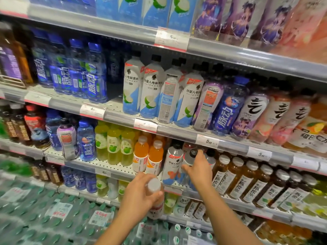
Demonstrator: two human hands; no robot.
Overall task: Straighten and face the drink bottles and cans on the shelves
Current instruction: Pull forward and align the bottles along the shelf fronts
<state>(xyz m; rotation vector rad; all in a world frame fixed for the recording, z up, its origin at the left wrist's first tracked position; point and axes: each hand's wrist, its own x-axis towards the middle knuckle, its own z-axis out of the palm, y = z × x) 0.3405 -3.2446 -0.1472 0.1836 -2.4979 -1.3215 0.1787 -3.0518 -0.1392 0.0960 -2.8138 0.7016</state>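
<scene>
Left hand (139,195) grips a white-capped bottle (155,197); right hand (199,169) seemingly clasps a black-capped 外星人 bottle (190,157)

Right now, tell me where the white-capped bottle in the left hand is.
In the head view, low and centre: the left hand holds the white-capped bottle off the shelf, just below the two orange drink bottles and left of the right hand.

top-shelf cartons (154,9) cropped, price tags (207,141) blurred

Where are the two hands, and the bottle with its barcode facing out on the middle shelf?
left hand (139,195), head view, knuckles
right hand (199,169), head view, back
barcode bottle (168,98), head view, back label
</scene>
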